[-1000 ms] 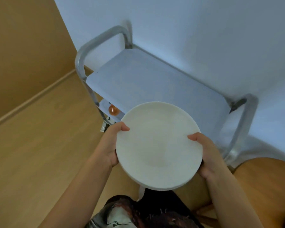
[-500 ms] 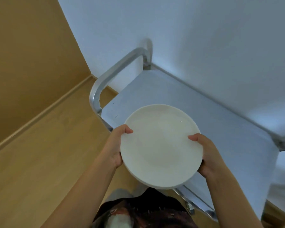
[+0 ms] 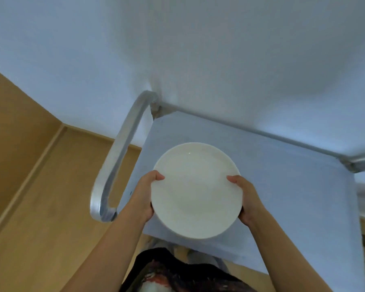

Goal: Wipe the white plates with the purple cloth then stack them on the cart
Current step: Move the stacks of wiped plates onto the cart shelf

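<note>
A round white plate (image 3: 195, 190) is held level above the near left part of the cart's grey top shelf (image 3: 282, 186). A thicker white edge under its near rim hints at more than one plate, though I cannot tell. My left hand (image 3: 144, 196) grips the left rim, thumb on top and fingers underneath. On the opposite rim my right hand (image 3: 248, 200) holds in the same way. The purple cloth is out of view.
The cart's curved metal handle (image 3: 116, 165) rises at the left end of the shelf, close to my left hand. A white wall (image 3: 198, 60) stands right behind the cart. Wooden floor (image 3: 40, 197) lies to the left.
The plate and both hands have moved forward over the cart's top shelf. The cart now sits closer and lower in view, and its lower shelf is out of sight.
</note>
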The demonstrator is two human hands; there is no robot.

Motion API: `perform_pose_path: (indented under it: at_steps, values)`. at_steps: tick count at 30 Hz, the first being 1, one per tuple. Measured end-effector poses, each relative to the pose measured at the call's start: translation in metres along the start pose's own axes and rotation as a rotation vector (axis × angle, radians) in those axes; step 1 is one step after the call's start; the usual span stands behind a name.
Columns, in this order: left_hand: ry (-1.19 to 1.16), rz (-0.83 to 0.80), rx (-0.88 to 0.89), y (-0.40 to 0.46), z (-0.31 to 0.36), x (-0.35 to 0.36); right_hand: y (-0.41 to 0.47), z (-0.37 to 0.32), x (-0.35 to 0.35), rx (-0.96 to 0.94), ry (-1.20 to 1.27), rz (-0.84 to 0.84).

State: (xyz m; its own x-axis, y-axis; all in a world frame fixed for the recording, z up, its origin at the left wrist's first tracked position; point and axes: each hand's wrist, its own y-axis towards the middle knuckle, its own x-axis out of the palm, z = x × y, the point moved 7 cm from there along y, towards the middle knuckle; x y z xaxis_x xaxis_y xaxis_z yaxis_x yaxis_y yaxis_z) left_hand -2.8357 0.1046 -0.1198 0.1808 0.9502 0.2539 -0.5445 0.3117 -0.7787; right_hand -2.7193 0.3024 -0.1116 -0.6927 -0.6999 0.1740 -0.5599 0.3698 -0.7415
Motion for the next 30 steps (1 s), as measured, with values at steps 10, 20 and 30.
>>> perform_pose_path:
  at_steps: [10, 20, 30]
  values:
    - [0.135, -0.091, -0.056, 0.063, 0.035, 0.013, 0.045, 0.001, 0.007, 0.029, 0.126, 0.115]
    - [0.207, -0.068, -0.083, 0.064, 0.035, 0.012, 0.046, 0.005, 0.001, 0.028, 0.021, 0.095]
    - [1.326, 0.059, 0.602, 0.031, 0.082, 0.053, -0.002, -0.022, -0.041, -0.257, -0.566, 0.290]
